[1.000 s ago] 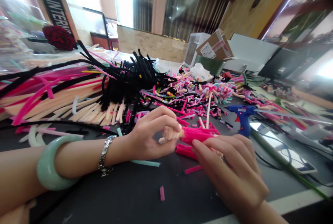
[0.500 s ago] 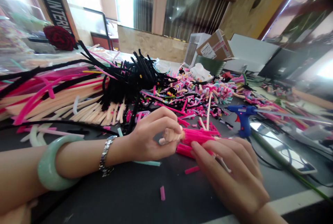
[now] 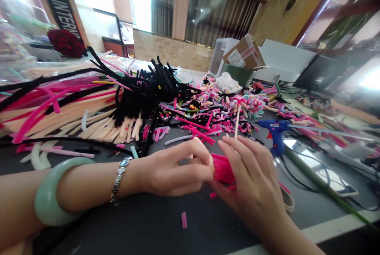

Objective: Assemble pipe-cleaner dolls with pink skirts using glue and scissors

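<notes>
My left hand [image 3: 178, 170] pinches the beige end of a small pipe-cleaner doll, its thumb and forefinger hiding most of that end. Bright pink pipe-cleaner pieces [image 3: 221, 169] fan out from the pinch like a skirt. My right hand [image 3: 252, 180] closes over this pink part, thumb below and fingers above. Loose pink pieces lie under the hands, partly hidden. A short pink piece [image 3: 184, 220] rests alone on the dark tabletop in front.
Beyond my left arm lie a bundle of black pipe cleaners [image 3: 160, 79] and long beige ones [image 3: 74, 108]. A pile of colourful pieces [image 3: 208, 106] spreads behind the hands. At right are a blue glue gun [image 3: 277, 136], its cord and a phone [image 3: 329, 176]. A cardboard box [image 3: 245, 53] stands at the back.
My right hand has moved up and left and folded its fingers over the pink pieces. The beige end has become more covered by my left fingers.
</notes>
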A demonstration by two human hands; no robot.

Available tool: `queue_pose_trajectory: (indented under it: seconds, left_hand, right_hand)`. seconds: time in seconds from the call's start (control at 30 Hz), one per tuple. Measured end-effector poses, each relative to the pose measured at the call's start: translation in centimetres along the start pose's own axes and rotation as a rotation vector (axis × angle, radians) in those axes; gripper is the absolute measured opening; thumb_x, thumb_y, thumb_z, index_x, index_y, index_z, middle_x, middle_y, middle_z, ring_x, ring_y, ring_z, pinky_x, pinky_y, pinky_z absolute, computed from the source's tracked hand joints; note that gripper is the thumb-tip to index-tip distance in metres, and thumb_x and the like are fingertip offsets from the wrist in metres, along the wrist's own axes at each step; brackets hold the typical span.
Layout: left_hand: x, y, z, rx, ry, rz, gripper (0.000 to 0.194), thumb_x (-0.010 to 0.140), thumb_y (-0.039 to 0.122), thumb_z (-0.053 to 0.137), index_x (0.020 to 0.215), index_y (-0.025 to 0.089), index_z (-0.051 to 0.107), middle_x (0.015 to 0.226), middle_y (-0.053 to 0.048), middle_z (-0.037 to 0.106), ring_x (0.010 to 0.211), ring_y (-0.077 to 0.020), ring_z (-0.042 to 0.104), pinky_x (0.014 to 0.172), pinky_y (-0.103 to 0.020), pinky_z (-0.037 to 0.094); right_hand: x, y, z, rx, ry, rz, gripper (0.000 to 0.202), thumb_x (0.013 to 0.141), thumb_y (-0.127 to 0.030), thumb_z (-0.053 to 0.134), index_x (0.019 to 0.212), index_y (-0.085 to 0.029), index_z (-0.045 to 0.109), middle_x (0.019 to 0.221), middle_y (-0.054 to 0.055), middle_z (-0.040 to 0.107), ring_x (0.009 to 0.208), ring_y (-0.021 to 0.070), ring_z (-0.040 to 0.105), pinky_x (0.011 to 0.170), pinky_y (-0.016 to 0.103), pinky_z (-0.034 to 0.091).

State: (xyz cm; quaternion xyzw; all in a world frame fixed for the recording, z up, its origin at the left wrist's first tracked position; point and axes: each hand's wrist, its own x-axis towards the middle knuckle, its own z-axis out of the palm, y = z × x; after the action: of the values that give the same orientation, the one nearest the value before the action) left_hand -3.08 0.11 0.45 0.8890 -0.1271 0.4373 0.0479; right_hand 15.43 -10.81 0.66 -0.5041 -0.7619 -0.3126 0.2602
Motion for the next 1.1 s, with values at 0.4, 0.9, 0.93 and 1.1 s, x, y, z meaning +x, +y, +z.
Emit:
queue_pose_trajectory:
  seconds: [0.4,0.9,0.93,1.1]
  left_hand:
    - [2.2,0.6,-0.5,-0.021,0.002,0.153,0.015,0.081,0.002,0.054,0.071,0.012,0.058,0.068,-0.009,0.065,0.07,-0.0155,0.063,0.072,-0.026,0.059]
    - [1.7,0.2,-0.5,0.203,0.017,0.347,0.008,0.066,0.006,0.065,0.064,0.013,0.067,0.072,-0.005,0.065,0.067,-0.0173,0.063,0.066,-0.029,0.059]
    - [1.7,0.2,-0.5,0.207,0.014,0.358,0.008,0.066,0.006,0.065,0.064,0.013,0.068,0.073,-0.005,0.065,0.068,-0.0169,0.063,0.066,-0.028,0.058]
    - [1.8,0.3,-0.4,0.205,-0.006,0.422,0.012,0.07,0.007,0.063,0.065,0.015,0.071,0.076,-0.004,0.065,0.071,-0.0149,0.063,0.067,-0.026,0.058]
  right_hand:
    - [-0.2,-0.3,-0.2,0.172,0.006,0.036,0.035,0.083,-0.031,0.064,0.108,-0.006,0.062,0.11,0.018,0.067,0.106,0.0358,0.055,0.092,0.056,0.041]
    - [-0.6,1.6,-1.0,0.387,-0.191,0.058,0.042,0.081,-0.036,0.07,0.115,-0.019,0.052,0.105,0.006,0.069,0.096,0.0222,0.061,0.1,0.045,0.031]
    - [-0.7,1.6,-1.0,0.394,-0.197,0.058,0.041,0.082,-0.034,0.07,0.116,-0.02,0.052,0.106,0.005,0.069,0.097,0.0217,0.061,0.101,0.045,0.029]
    - [-0.7,0.9,-0.7,0.388,-0.232,0.022,0.036,0.086,-0.031,0.064,0.117,-0.019,0.051,0.109,0.007,0.068,0.097,0.0224,0.061,0.102,0.046,0.025]
